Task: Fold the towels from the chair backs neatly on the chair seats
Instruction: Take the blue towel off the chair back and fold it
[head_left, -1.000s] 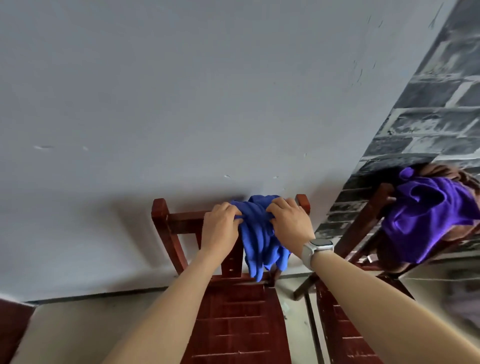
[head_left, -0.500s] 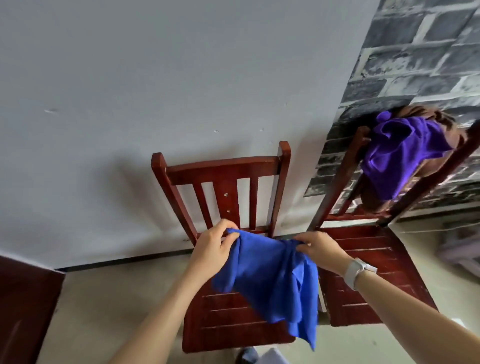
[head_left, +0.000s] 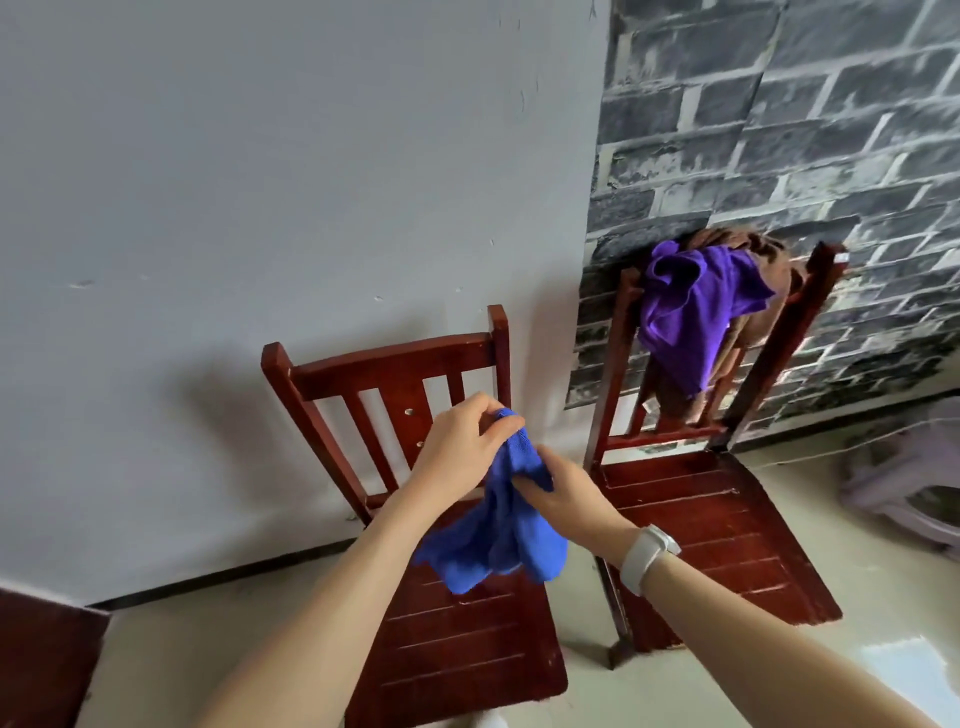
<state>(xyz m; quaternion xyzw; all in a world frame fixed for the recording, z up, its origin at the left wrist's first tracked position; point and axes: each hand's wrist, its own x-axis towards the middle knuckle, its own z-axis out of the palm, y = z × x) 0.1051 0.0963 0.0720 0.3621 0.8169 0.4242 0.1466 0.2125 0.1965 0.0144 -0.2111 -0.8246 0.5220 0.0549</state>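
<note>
Blue towel bunched between left hand and right hand.

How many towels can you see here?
3: a blue towel held in both hands, a purple towel and a brown towel draped on the right chair's back. More may be hidden.
</note>
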